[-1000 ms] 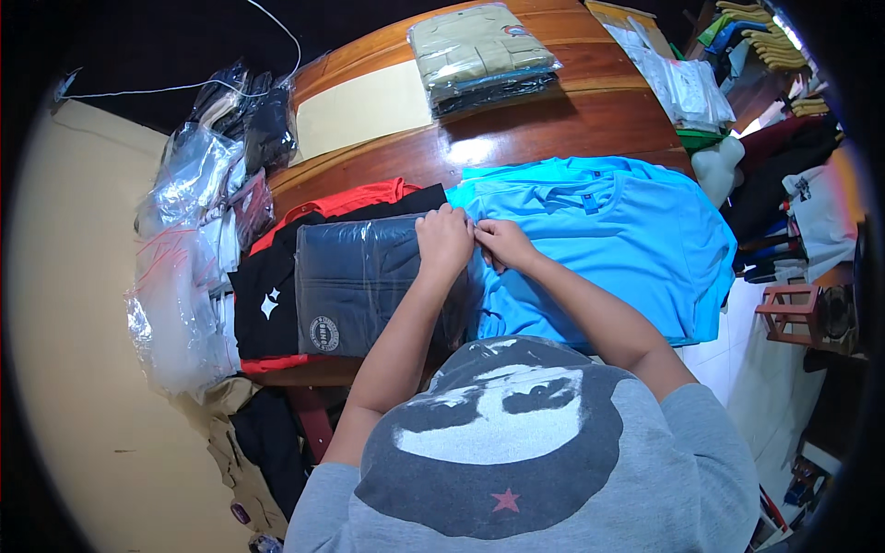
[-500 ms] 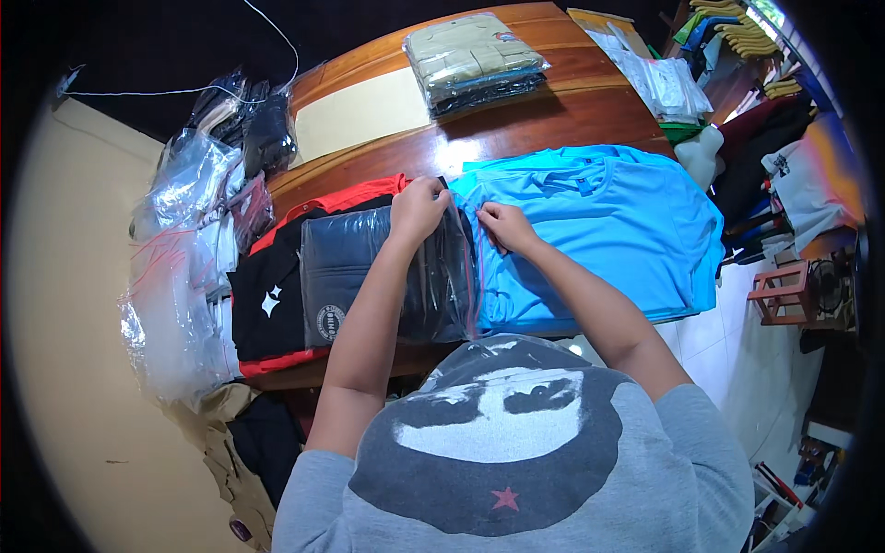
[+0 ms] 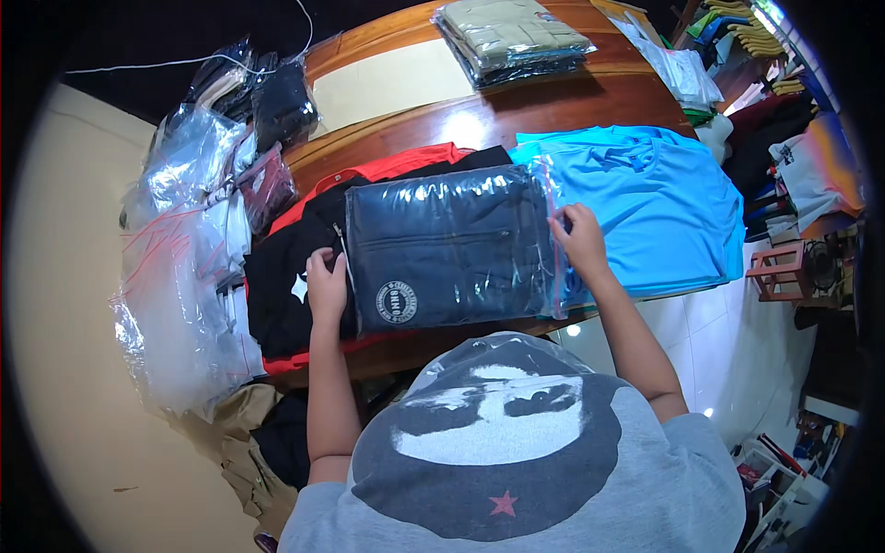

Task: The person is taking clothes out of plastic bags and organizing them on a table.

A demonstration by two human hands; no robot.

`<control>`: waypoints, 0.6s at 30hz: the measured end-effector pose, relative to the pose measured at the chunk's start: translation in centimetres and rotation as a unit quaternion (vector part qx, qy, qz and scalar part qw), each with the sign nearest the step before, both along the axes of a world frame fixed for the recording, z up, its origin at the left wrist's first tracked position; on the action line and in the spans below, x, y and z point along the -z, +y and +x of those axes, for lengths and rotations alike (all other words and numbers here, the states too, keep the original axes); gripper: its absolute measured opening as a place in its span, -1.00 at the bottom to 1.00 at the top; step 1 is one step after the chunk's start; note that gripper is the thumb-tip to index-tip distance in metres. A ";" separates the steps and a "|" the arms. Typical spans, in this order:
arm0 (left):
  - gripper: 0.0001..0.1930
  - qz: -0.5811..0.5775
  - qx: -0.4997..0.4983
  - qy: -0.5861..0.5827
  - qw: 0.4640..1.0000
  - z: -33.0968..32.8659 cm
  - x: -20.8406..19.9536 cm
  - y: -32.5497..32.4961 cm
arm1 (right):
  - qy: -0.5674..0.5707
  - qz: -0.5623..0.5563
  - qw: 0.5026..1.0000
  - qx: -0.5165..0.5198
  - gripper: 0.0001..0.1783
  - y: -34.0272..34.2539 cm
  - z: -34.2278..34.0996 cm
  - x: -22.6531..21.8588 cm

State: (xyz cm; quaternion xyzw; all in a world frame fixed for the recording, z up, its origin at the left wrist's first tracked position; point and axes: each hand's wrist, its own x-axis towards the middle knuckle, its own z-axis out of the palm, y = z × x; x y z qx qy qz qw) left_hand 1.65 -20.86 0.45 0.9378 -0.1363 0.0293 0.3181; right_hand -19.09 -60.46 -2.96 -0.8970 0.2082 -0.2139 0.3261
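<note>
A folded dark garment with a round white print lies in a clear zip plastic bag (image 3: 433, 249), laid flat across the clothes on the table. My right hand (image 3: 581, 241) is at the bag's right end, thumb and fingers closed on the edge by the red seal strip. Beside the left edge of the bag, my left hand (image 3: 327, 288) rests over a black garment (image 3: 281, 267), its thumb apart from its bent fingers. Under the black garment, red cloth (image 3: 396, 164) shows. To the right lies a stack of light blue T-shirts (image 3: 654, 217), partly under the bag's sealed end.
Bagged folded clothes (image 3: 512, 37) are stacked at the back of the wooden table (image 3: 461, 124), near a cream sheet (image 3: 387, 88). Loose clear bags (image 3: 171, 304) heap up on the left by the wall. A wooden stool (image 3: 776, 270) and hanging clothes stand right.
The bag's filled part now shows fully, lying flat and farther right over the blue shirts' edge. My left hand has moved from its top to its left side; my right hand has shifted right.
</note>
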 end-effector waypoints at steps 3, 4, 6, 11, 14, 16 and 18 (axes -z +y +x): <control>-0.69 -0.140 -0.042 0.288 0.947 -0.1 0.7 2.4 | 0.005 -0.147 0.989 0.026 -0.71 1.4 -0.1 -1.5; -0.69 -0.161 -0.040 0.314 0.935 -0.1 1.2 2.3 | 0.008 -0.147 0.989 0.027 -0.71 1.7 -0.1 -1.5; -0.67 -0.187 -0.037 0.319 0.928 -0.1 1.1 2.0 | 0.058 0.023 0.998 0.031 -0.65 2.5 0.5 -1.9; -0.69 -0.219 -0.006 0.355 0.909 -1.4 1.6 0.6 | 0.129 0.175 0.973 0.078 -0.38 2.4 2.0 -1.8; -0.69 -0.223 0.043 0.273 0.935 -1.9 3.0 0.5 | 0.190 0.246 0.945 0.103 -0.33 1.5 3.0 -1.3; -0.68 -0.290 0.038 0.328 0.898 -1.6 3.8 0.8 | 0.198 0.279 0.934 0.100 -0.32 1.4 3.3 -1.6; -0.66 -0.337 0.028 0.417 0.844 -1.2 3.2 0.8 | 0.205 0.312 0.923 0.099 -0.31 1.3 3.4 -1.8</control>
